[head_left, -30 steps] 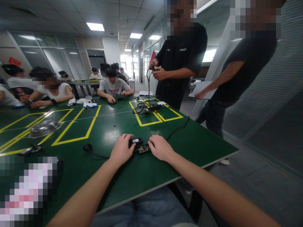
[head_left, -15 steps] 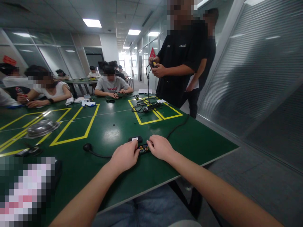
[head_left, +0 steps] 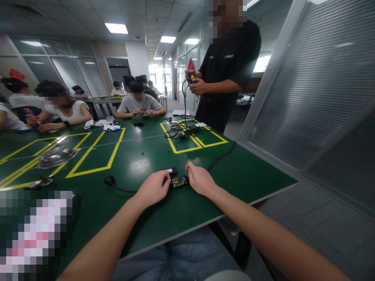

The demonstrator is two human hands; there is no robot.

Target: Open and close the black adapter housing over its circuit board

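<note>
An opened black power adapter with a bare circuit board lies on the green table between my hands. My left hand grips its left end, with thumb and fingers bent close together. Beside the right end is my right hand, its index finger lifted away from the thumb; its other fingers are partly hidden. Just behind the board rests a ribbed black cover with a white label. From under my left hand a cord leads left to a black plug; another black cord runs off behind my right hand.
Tangled black cables lie inside yellow tape. A clear domed item sits at the left, and white gloves lie farther back. A standing person handles a corded object across the table; other people sit beyond.
My right hand has drawn back slightly to the right with its index finger raised, showing more of the circuit board. The second standing person has gone from view.
</note>
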